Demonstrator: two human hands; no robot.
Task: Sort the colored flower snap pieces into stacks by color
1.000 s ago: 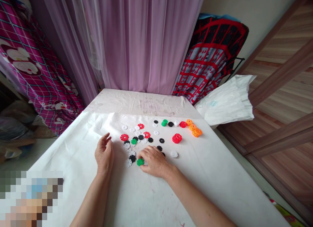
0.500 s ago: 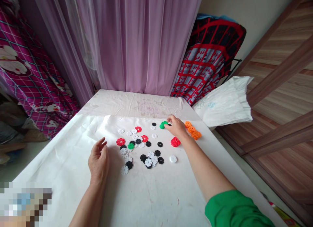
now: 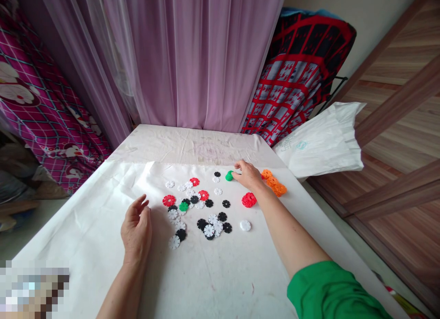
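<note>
My right hand (image 3: 248, 176) is at the back of the table, beside a small stack of green notched plastic discs (image 3: 229, 176). Its thumb reaches the stack's right edge, and the forefinger is held apart from the thumb. Part of a black disc shows behind this hand. Off to the left, my left hand (image 3: 136, 229) hovers over the cloth with loosely curled, parted fingers and nothing in it. Between the hands lie scattered white discs (image 3: 209, 230), black discs (image 3: 226, 203), red discs (image 3: 168, 200) and one green disc (image 3: 184, 206).
A red disc stack (image 3: 249, 200), a white stack (image 3: 245, 225) and an orange heap (image 3: 277, 186) sit on the right. White cloth covers the table (image 3: 206, 282). Behind hangs a purple curtain (image 3: 206, 57). A white bag (image 3: 319, 145) stands past the right edge.
The green discs now form a neater, narrower stack, and my right thumb and forefinger have shifted slightly to its right side. My left hand has barely moved. The view has shifted a little.
</note>
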